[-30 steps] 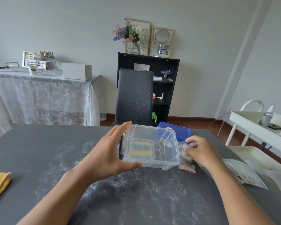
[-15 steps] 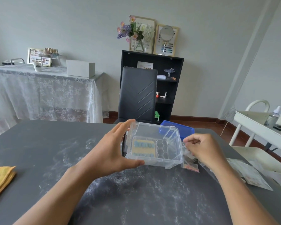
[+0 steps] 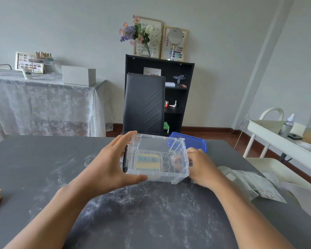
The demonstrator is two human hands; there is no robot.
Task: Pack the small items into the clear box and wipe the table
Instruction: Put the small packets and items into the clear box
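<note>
While the left hand (image 3: 106, 169) grips the clear box (image 3: 158, 157), the right hand (image 3: 201, 168) clutches its other side, fingers curled against the wall.

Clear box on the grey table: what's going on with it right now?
A person's left hand grips the left end of the clear box, tilting it. The right hand is at its right end, fingers curled; what it holds is unclear. A yellow card of blue pieces lies inside. The blue lid sits behind, and the table looks dusty.

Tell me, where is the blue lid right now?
The blue lid lies on the dark table, just behind the clear box and the right hand.
</note>
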